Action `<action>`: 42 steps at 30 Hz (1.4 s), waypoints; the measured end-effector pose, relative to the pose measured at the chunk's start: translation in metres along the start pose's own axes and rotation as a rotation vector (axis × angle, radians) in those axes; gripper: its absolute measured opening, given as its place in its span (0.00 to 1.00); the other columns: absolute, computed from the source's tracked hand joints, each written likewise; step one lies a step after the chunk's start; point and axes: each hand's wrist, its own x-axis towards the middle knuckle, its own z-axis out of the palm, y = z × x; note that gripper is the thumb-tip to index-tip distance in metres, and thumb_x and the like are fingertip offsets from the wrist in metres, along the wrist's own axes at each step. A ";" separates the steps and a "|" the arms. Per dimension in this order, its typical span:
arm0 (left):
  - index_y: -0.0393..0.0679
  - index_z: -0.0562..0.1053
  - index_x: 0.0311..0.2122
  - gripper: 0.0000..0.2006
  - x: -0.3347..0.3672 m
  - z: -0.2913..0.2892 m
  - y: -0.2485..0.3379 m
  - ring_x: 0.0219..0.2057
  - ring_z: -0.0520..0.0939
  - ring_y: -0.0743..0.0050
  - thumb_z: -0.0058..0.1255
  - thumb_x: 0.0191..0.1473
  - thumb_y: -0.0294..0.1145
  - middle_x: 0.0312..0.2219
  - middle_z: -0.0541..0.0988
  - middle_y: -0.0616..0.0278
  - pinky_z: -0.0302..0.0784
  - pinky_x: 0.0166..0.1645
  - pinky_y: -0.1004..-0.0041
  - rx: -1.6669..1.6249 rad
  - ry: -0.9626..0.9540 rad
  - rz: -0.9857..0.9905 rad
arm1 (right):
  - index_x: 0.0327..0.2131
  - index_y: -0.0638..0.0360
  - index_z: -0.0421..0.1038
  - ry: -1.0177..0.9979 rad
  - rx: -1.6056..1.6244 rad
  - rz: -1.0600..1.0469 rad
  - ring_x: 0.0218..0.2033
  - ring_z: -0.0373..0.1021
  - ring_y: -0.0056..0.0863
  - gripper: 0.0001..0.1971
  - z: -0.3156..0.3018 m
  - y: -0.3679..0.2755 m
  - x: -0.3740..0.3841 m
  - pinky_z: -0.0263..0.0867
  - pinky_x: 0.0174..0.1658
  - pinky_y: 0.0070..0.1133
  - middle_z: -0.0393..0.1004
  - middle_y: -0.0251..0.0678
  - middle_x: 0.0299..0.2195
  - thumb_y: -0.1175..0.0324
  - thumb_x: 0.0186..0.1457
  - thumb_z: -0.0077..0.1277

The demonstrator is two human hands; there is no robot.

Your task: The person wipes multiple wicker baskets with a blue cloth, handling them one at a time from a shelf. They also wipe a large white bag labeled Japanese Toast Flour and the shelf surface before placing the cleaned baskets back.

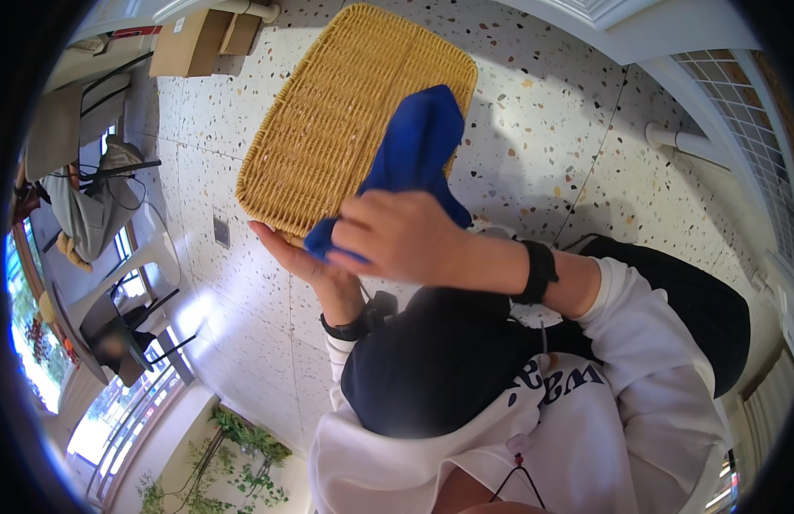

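Right hand point(397, 236) pinches blue cloth point(420, 141); left hand point(316, 272), grip unclear, touches wicker basket point(328, 120), long axis slanting toward upper right.

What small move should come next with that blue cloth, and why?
Perhaps slide the right hand along the straw-coloured, rectangular wicker piece: it grips the deep-blue, soft fabric cloth, which already lies partly over the weave, and the left hand sits at the near edge, seemingly steadying it.

Speckled flr point(543, 94) w/ cardbd boxes point(188, 43), L bkgd
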 end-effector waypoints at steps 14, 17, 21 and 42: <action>0.42 0.61 0.58 0.31 0.007 -0.027 0.018 0.50 0.74 0.55 0.30 0.61 0.57 0.53 0.69 0.52 0.74 0.51 0.57 -0.184 -0.277 -0.110 | 0.42 0.61 0.70 0.048 -0.224 0.957 0.37 0.72 0.40 0.20 -0.037 0.242 -0.048 0.67 0.38 0.29 0.74 0.44 0.38 0.53 0.58 0.47; 0.36 0.63 0.55 0.30 0.024 -0.044 0.009 0.43 0.79 0.59 0.30 0.62 0.55 0.49 0.73 0.50 0.82 0.42 0.66 -0.166 -0.315 0.012 | 0.47 0.67 0.69 0.131 0.519 1.325 0.42 0.72 0.36 0.25 -0.038 0.247 -0.057 0.67 0.44 0.29 0.74 0.46 0.43 0.53 0.58 0.47; 0.36 0.63 0.55 0.26 0.063 -0.111 -0.005 0.43 0.79 0.59 0.32 0.63 0.49 0.48 0.73 0.51 0.82 0.42 0.66 -0.066 -0.343 -0.124 | 0.48 0.68 0.68 0.252 1.044 1.454 0.42 0.71 0.28 0.25 -0.052 0.205 -0.047 0.68 0.44 0.21 0.73 0.44 0.43 0.53 0.59 0.47; 0.36 0.62 0.56 0.25 0.077 -0.124 -0.037 0.46 0.77 0.57 0.35 0.63 0.46 0.49 0.72 0.51 0.79 0.47 0.60 0.032 -0.148 -0.365 | 0.30 0.74 0.75 -0.134 0.789 0.995 0.29 0.71 0.31 0.44 -0.082 0.061 0.038 0.66 0.39 0.25 0.75 0.43 0.23 0.31 0.55 0.34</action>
